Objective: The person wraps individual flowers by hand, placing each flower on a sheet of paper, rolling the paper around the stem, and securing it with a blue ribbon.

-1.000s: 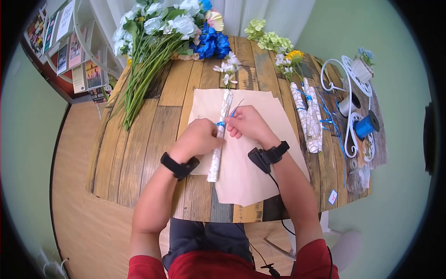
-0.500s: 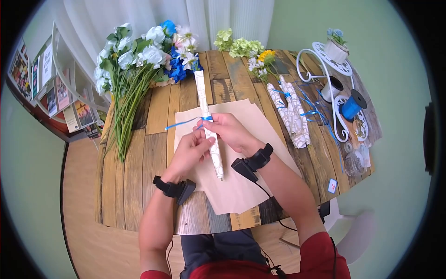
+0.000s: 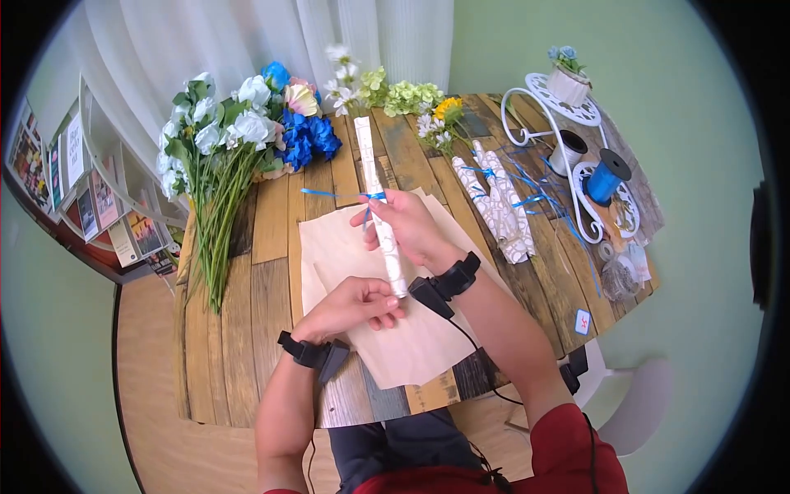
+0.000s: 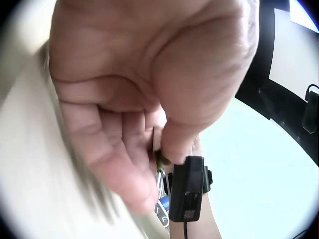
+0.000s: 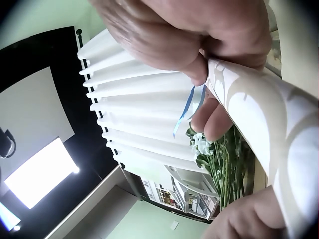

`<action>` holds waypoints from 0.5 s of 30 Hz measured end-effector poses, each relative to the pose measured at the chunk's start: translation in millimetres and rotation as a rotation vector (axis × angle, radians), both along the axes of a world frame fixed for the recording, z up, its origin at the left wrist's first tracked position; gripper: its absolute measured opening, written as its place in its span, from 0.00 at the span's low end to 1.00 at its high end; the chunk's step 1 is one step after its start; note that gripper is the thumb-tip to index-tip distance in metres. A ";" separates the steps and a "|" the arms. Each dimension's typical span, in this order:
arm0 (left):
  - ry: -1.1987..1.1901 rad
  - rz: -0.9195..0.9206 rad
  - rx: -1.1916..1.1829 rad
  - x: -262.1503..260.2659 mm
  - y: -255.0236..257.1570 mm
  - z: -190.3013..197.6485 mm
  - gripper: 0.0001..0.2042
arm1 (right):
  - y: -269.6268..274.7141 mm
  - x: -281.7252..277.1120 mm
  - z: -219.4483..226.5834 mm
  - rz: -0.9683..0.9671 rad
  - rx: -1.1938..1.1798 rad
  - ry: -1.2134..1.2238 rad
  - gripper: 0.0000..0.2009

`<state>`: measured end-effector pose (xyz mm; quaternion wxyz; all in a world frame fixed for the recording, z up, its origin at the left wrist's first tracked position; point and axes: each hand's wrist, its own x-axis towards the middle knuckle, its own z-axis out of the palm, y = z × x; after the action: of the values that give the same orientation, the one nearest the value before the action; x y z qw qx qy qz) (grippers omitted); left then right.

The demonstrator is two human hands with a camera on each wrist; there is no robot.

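A slim flower bouquet in white patterned paper wrap point(image 3: 369, 165) stands tilted over the table, white blossoms point(image 3: 340, 86) above its top end. My right hand point(image 3: 409, 226) grips it around the middle, just at a tied blue ribbon point(image 3: 375, 197) whose loose tail sticks out to the left. At the lower end, my left hand point(image 3: 352, 308) has its thumb and curled fingers at the tip of the wrap; a small greenish bit shows by the thumb in the left wrist view. Close up in the right wrist view, the paper wrap point(image 5: 259, 114) runs between both hands.
Brown paper sheets point(image 3: 444, 329) lie under the hands. Long-stemmed white and blue flowers point(image 3: 218, 230) lie at left; wrapped bouquets point(image 3: 504, 214) at right. Beyond them are a white metal stand point(image 3: 527, 123), a blue ribbon spool point(image 3: 607, 177) and a small card point(image 3: 583, 321).
The bouquet was lifted off the brown paper, and my right hand has taken hold at the ribbon. My left hand has slid down from the middle to the lower end.
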<state>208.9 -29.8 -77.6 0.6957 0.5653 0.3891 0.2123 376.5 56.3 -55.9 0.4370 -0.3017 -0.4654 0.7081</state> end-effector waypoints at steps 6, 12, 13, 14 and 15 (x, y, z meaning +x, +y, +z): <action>0.008 0.073 0.019 -11.8 8.8 -2.8 0.16 | 18.5 59.6 18.7 -0.459 0.278 -0.544 0.08; -0.023 0.065 0.049 -17.2 11.2 -11.2 0.17 | 77.0 152.0 -14.2 -0.839 0.649 -1.495 0.10; -0.022 0.052 0.058 -17.5 11.3 -11.5 0.17 | 81.2 158.8 -23.3 -0.847 0.654 -1.498 0.10; -0.024 0.047 0.064 -17.7 10.9 -10.3 0.17 | 82.9 164.1 -33.1 -0.830 0.560 -1.614 0.09; -0.020 0.042 0.067 -17.8 10.8 -9.1 0.17 | 75.9 162.3 -31.3 -0.810 0.460 -1.726 0.09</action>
<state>191.1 -19.0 -86.7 0.6755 0.5780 0.3866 0.2453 538.8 132.2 -87.2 0.2048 -0.7601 -0.6130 -0.0671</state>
